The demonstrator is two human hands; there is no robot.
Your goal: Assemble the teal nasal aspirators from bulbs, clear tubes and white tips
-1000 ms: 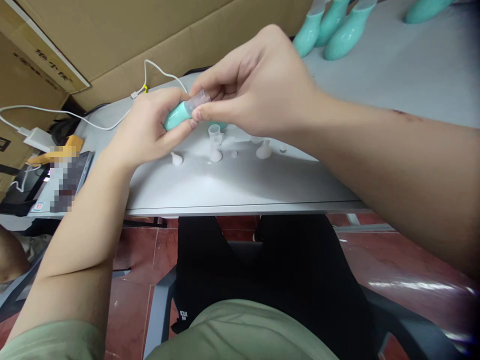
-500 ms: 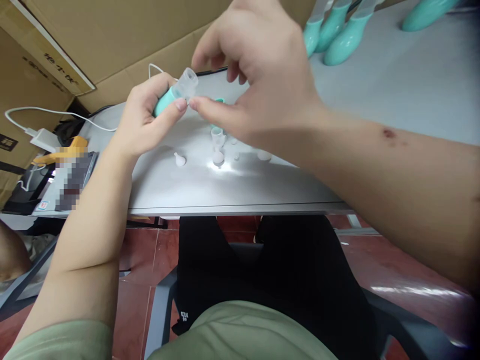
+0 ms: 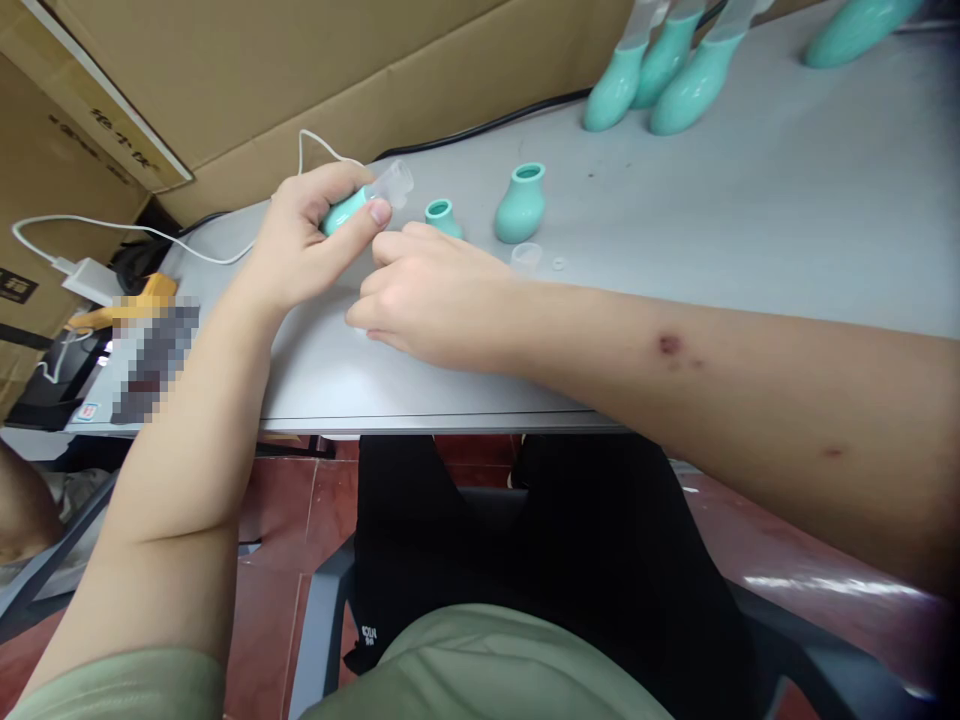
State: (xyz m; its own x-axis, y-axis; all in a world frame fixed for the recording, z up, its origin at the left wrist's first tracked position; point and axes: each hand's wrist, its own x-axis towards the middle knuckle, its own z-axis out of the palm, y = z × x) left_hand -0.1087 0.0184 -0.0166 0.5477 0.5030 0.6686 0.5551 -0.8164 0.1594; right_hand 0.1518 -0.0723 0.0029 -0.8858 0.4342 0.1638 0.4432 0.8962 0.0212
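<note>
In my left hand is a teal bulb syringe, gripped round its bulb, its clear plastic neck pointing up and right past my thumb. My right hand is down on the table with curled fingers, closed at a small white teardrop-shaped tip, of which only a sliver shows. Just behind that hand, a smaller teal bulb shows its open mouth. A larger open teal bulb stands to its right. Near my right wrist lie a clear cup-like piece and a tiny white ring.
Several teal bulbs with clear necks stand at the back right; another teal bulb lies beyond. Cardboard walls the table's back, with a black cable along it. A white cable, charger and yellow object are left.
My right hand has come away from the syringe's clear neck, down and left to the small white tip. My left hand has shifted slightly right and down, tilting the syringe further sideways.
</note>
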